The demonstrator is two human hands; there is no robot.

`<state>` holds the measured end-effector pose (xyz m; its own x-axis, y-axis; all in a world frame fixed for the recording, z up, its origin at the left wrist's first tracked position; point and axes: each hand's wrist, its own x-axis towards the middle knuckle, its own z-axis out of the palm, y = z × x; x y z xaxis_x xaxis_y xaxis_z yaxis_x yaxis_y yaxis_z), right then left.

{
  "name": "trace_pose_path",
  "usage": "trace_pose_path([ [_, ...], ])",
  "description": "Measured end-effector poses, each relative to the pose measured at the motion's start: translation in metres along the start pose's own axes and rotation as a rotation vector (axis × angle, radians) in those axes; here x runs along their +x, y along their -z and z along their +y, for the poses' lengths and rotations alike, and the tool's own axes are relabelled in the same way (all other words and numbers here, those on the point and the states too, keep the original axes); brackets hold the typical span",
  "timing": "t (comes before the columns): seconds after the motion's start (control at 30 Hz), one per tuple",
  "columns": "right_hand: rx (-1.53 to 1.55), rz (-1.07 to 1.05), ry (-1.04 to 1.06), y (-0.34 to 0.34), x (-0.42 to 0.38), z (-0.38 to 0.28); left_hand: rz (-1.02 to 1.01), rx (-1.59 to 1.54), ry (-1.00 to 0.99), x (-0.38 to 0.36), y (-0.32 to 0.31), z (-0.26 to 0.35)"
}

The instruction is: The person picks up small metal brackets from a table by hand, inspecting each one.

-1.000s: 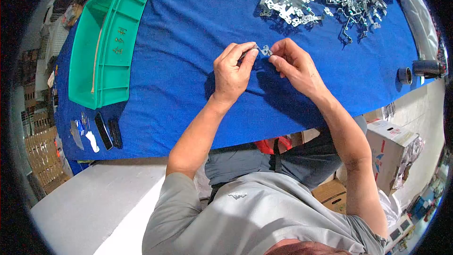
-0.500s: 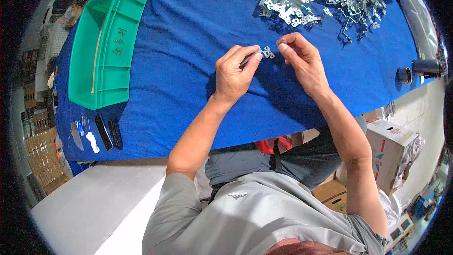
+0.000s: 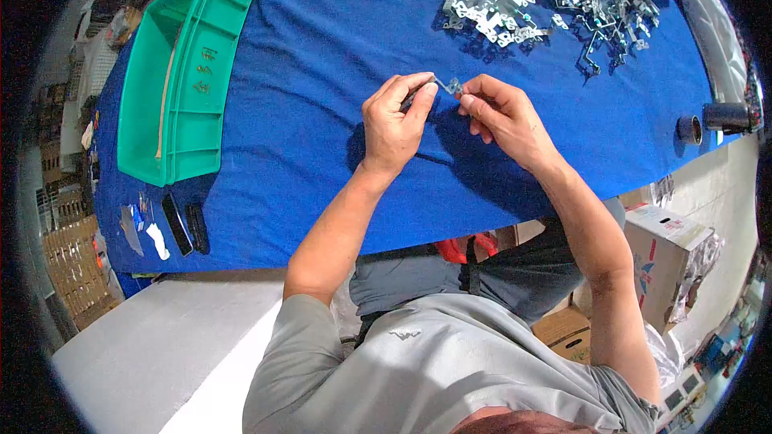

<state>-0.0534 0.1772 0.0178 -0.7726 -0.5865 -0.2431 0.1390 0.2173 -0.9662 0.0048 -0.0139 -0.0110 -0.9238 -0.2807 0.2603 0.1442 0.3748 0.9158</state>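
A small metal part (image 3: 454, 86) is held up over the blue-covered table (image 3: 322, 128), between its middle and its near edge. One end is pinched in the left hand (image 3: 389, 128). The other end is touched by the fingertips of the right hand (image 3: 513, 124); whether it is gripped there cannot be told. The part looks light, thin and stiff, and may be a bit slippery. It is best held by its flat sides. More parts are heaped in a pile (image 3: 597, 2) near the far right corner.
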Motion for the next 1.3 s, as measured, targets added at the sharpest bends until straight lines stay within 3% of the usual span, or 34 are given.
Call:
trace_pose_path([
  [0.1, -0.037, 0.029, 0.056, -0.002, 0.002, 0.008, 0.027, 0.06, -0.159, 0.003, -0.001, 0.001],
  [0.2, -0.108, 0.06, 0.098, -0.002, 0.002, 0.008, 0.007, 0.059, -0.076, 0.002, 0.0, 0.006],
  [0.5, -0.129, 0.118, 0.208, -0.004, 0.002, 0.009, 0.0, 0.091, -0.122, 0.001, -0.001, 0.011],
  [0.73, -0.135, 0.046, 0.094, 0.001, 0.002, 0.004, -0.073, 0.139, -0.146, -0.001, -0.001, 0.013],
  [0.8, -0.389, 0.194, 0.343, 0.0, 0.004, 0.008, -0.09, 0.157, -0.155, -0.001, 0.0, 0.013],
  [0.93, -0.248, 0.307, 0.491, -0.001, 0.011, 0.017, -0.103, 0.168, -0.165, -0.001, 0.0, 0.015],
  [1.0, 0.019, 0.24, 0.214, 0.003, 0.007, 0.01, -0.047, 0.117, -0.107, -0.001, 0.0, 0.014],
  [1.03, 0.019, 0.241, 0.215, 0.004, 0.006, 0.005, -0.047, 0.118, -0.108, -0.001, -0.001, 0.01],
  [1.1, 0.11, 0.109, -0.028, 0.005, 0.002, -0.001, 0.062, -0.035, -0.009, 0.001, -0.002, 0.001],
  [1.3, 0.008, 0.019, -0.018, 0.002, 0.001, -0.002, 0.01, 0.04, -0.02, 0.0, 0.002, 0.006],
])
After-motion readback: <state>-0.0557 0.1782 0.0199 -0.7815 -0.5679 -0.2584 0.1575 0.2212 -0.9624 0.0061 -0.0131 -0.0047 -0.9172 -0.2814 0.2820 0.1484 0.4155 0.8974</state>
